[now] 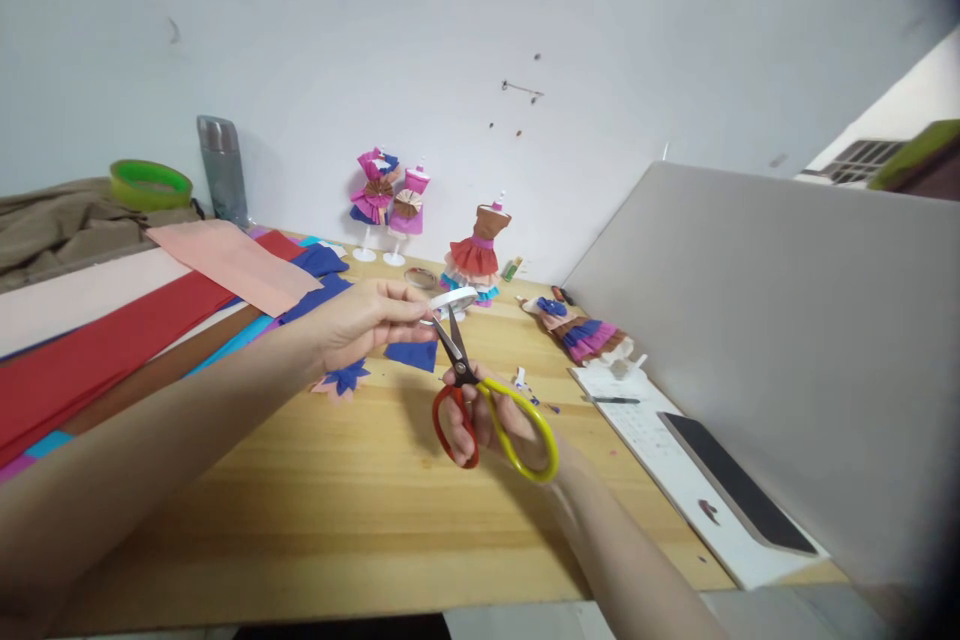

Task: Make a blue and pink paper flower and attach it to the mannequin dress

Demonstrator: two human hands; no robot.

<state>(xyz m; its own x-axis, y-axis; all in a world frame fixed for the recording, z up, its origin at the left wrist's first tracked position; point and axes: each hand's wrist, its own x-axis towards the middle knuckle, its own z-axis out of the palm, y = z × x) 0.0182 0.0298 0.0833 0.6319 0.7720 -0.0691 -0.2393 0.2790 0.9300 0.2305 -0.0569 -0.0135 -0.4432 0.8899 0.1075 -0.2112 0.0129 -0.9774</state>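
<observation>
My left hand [377, 322] pinches a white roll of tape [454, 299] above the middle of the wooden table. My right hand [487, 420] grips a pair of scissors [463, 372] with one red and one yellow handle. Their blades stand apart and point up at the tape by my left fingertips; whether they touch it I cannot tell. Below the left hand, a blue paper piece [412, 355] and a blue and peach paper flower [345, 378] lie on the table. Behind the hands stands a small dress form [480, 255] in a brown, red and tiered paper dress.
Long coloured paper sheets [142, 320] spread across the left side. Two more dressed forms [390, 200] stand against the wall, with a grey flask [223, 170] further left. On the right are a ruffled paper dress [581, 330], a notebook [637, 440], a phone [735, 480] and a grey panel [780, 350].
</observation>
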